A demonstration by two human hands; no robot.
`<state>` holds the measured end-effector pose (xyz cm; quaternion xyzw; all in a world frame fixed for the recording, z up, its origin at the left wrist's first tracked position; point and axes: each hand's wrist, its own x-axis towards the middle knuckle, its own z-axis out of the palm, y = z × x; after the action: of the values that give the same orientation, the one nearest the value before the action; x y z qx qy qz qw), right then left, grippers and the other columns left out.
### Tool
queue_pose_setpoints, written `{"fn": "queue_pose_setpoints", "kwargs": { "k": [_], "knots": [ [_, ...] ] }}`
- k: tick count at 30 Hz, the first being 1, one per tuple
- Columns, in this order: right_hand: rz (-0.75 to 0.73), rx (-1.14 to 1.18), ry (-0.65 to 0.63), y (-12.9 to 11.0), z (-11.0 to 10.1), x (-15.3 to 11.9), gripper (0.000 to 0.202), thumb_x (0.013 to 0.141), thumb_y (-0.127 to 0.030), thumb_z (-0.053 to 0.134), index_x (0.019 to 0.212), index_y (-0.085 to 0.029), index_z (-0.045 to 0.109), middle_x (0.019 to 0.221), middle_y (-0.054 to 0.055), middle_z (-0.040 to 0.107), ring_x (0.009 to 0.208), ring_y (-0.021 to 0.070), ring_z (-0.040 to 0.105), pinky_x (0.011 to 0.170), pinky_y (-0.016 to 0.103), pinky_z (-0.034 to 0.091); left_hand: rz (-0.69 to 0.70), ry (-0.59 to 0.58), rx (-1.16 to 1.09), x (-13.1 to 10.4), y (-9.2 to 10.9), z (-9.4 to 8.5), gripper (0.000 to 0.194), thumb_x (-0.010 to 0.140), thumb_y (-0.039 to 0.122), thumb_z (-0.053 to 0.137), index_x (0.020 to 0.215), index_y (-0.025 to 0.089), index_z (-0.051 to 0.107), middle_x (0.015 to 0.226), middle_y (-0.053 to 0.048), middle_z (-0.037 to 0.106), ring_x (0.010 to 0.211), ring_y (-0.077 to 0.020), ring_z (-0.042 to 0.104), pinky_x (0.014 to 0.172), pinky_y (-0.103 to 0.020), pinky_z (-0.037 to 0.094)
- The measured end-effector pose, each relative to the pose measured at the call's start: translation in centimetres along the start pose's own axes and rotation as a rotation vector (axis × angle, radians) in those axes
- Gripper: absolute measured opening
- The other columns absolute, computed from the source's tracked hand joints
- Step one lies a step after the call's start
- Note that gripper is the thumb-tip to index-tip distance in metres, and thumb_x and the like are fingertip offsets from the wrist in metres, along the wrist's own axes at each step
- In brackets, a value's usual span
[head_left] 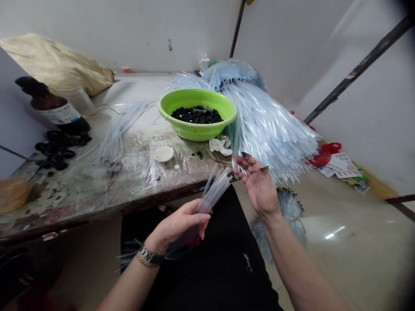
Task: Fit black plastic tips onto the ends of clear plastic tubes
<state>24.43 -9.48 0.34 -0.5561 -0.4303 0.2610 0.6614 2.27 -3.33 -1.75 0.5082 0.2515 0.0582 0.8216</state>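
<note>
My left hand [189, 220] is wrapped round a bundle of thin clear plastic tubes [215, 188], whose upper ends point up and right above my lap. The tubes' lower ends stick out behind my wrist. To the right of those upper ends, my right hand [257, 185] is turned palm up with its fingers apart, and I see nothing held in it. Its fingertips are stained dark. Beyond both hands a green basin [197, 131] of small black parts [194, 115] stands on the table. A large heap of clear tubes [269, 125], some with black ends, lies to its right.
A white lid [164, 153] and crumpled tissue [221, 145] lie before the basin. Loose tubes [118, 131] spread across the table's left, near black rings [58, 149] and a brown bottle [55, 106]. Another tube bundle [288, 211] is on the floor at right.
</note>
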Motion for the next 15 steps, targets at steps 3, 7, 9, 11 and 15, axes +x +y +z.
{"fn": "queue_pose_setpoints", "kwargs": {
  "k": [3, 7, 9, 11, 15],
  "knots": [
    [-0.079, -0.04, -0.1, -1.3, 0.9, 0.8, 0.055, 0.092, -0.06, 0.028, 0.132, -0.026, 0.048, 0.14, 0.008, 0.049, 0.132, 0.0225, 0.043, 0.104, 0.044, 0.041, -0.014, -0.107, -0.032, 0.3, -0.2, 0.0, 0.025, 0.079, 0.03, 0.065, 0.095, 0.014, 0.054, 0.066, 0.002, 0.057, 0.051, -0.0106, 0.057, 0.048, -0.021, 0.043],
    [-0.028, -0.139, -0.533, -2.3, 2.2, 1.2, 0.056, 0.091, -0.06, 0.037, 0.133, -0.025, 0.05, 0.139, 0.007, 0.051, 0.134, 0.0226, 0.04, 0.112, 0.045, 0.029, -0.008, -0.184, -0.04, 0.8, -0.4, 0.2, 0.026, 0.079, 0.032, 0.066, 0.094, 0.014, 0.054, 0.064, 0.002, 0.056, 0.05, -0.0109, 0.057, 0.049, -0.022, 0.043],
    [0.036, -0.048, -0.628, -2.0, 2.6, 1.1, 0.057, 0.09, -0.058, 0.041, 0.136, -0.025, 0.047, 0.139, 0.008, 0.052, 0.133, 0.0226, 0.042, 0.111, 0.045, 0.03, 0.007, -0.159, -0.061, 0.9, -0.3, 0.3, 0.025, 0.081, 0.033, 0.065, 0.093, 0.014, 0.054, 0.063, 0.002, 0.054, 0.049, -0.0101, 0.055, 0.05, -0.022, 0.042],
    [0.103, 0.107, -0.534, -1.2, 2.7, 1.2, 0.056, 0.09, -0.059, 0.041, 0.135, -0.027, 0.047, 0.137, 0.008, 0.053, 0.13, 0.0225, 0.045, 0.108, 0.046, 0.034, 0.03, -0.113, -0.096, 0.9, -0.3, 0.2, 0.024, 0.082, 0.035, 0.063, 0.09, 0.015, 0.053, 0.062, 0.003, 0.053, 0.049, -0.0095, 0.052, 0.05, -0.022, 0.042],
    [0.203, 0.362, -0.261, 0.0, 2.3, 1.8, 0.056, 0.087, -0.065, 0.039, 0.121, -0.024, 0.056, 0.129, 0.011, 0.06, 0.124, 0.024, 0.052, 0.101, 0.046, 0.043, 0.049, -0.082, -0.128, 0.6, -0.1, -0.1, 0.022, 0.084, 0.035, 0.061, 0.089, 0.015, 0.054, 0.062, 0.002, 0.052, 0.048, -0.0088, 0.051, 0.048, -0.021, 0.039]
  ]
}}
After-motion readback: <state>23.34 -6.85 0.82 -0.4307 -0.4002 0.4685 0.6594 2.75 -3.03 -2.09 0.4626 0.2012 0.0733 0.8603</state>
